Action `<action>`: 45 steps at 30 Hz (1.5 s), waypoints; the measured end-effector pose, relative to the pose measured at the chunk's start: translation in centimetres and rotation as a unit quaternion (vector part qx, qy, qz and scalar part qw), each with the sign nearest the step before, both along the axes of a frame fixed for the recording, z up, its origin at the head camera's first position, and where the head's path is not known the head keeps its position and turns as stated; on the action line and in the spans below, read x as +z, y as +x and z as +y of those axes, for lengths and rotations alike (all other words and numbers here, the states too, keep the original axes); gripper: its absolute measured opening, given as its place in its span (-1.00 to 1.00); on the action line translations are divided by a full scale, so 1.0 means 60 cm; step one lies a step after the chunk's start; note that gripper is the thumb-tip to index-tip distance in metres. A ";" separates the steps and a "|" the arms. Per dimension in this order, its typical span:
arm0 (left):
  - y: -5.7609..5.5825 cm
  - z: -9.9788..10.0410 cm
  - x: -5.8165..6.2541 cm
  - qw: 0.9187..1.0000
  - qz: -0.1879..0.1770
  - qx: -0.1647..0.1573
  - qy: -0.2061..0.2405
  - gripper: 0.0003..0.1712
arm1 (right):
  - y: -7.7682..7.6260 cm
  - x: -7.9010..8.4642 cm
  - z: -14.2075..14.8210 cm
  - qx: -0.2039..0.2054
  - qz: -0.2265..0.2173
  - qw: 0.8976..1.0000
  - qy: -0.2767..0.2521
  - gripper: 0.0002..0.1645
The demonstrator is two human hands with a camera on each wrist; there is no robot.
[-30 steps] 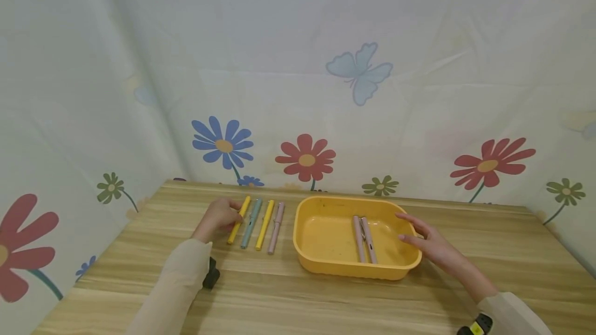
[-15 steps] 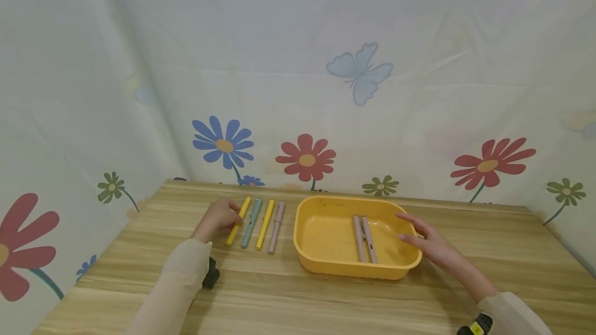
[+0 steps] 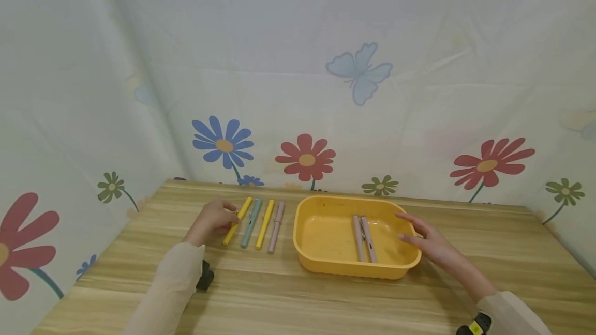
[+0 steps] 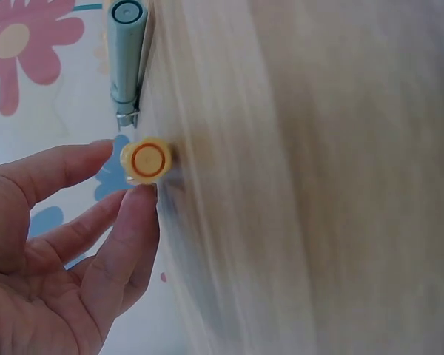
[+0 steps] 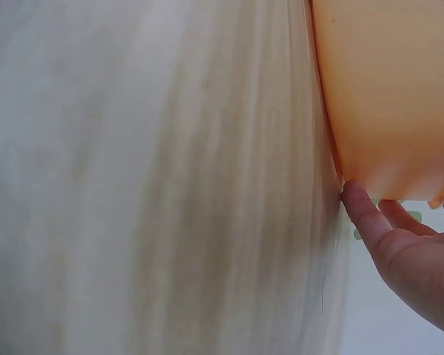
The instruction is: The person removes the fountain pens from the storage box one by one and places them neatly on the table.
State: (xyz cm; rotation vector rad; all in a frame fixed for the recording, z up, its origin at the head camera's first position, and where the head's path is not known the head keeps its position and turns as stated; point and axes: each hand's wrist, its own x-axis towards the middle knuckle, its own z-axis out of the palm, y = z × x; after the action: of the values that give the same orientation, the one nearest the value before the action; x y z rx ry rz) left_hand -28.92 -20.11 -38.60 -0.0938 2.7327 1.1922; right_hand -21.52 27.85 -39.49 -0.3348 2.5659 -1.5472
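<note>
My left hand (image 3: 215, 217) is at the leftmost yellow pen (image 3: 237, 221) on the table. In the left wrist view, one fingertip lies right by that yellow pen (image 4: 148, 160), while the upper fingertip stands slightly apart from it. To its right lie a teal pen (image 3: 251, 223), a second yellow pen (image 3: 265, 225) and a light purple pen (image 3: 276, 228). My right hand (image 3: 430, 244) rests with spread fingers against the right end of a yellow plastic basket (image 3: 344, 269). Two light purple pens (image 3: 364, 239) lie side by side inside the basket.
The wooden table (image 3: 279, 299) ends at the back against a light curtain (image 3: 298, 92) printed with flowers and a butterfly. The curtain also runs down the left side. The basket stands right of the row of pens.
My left hand has shifted slightly left. The near end of the leftmost yellow pen has swung left, so it slants more. My right hand and the basket have stayed put.
</note>
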 end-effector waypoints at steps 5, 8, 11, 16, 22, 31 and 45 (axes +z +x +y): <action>0.006 -0.005 0.005 1.000 0.019 -0.002 -0.010 -0.47 | -0.001 -0.004 0.002 0.001 0.003 1.000 -0.005 -0.31; 0.012 -0.005 0.010 0.999 0.031 -0.003 0.012 -0.47 | -0.001 -0.005 0.002 -0.001 -0.001 1.000 -0.005 -0.31; 0.019 0.001 0.015 0.999 0.034 0.000 0.038 -0.46 | 0.000 -0.006 0.002 -0.004 -0.003 1.000 -0.006 -0.31; 0.029 0.018 0.024 0.997 0.048 -0.003 0.055 -0.48 | 0.001 -0.006 0.002 -0.001 0.005 1.000 -0.004 -0.31; 0.042 0.048 0.032 0.993 0.085 -0.021 0.079 -0.53 | 0.001 -0.005 0.002 -0.004 0.003 1.000 -0.001 -0.32; 0.060 0.107 0.048 0.982 0.145 -0.043 0.116 -0.57 | 0.002 -0.002 0.001 -0.002 -0.003 1.000 0.002 -0.31; 0.076 0.182 0.060 0.972 0.162 -0.059 0.159 -0.63 | 0.000 -0.003 0.001 -0.001 -0.012 1.000 -0.004 -0.31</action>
State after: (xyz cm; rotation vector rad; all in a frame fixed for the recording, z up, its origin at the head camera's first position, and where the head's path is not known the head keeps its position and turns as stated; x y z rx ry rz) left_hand -24.37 -9.17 -35.03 0.3244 2.7097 1.7195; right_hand -21.55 27.93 -39.65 -0.3144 2.5439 -1.5523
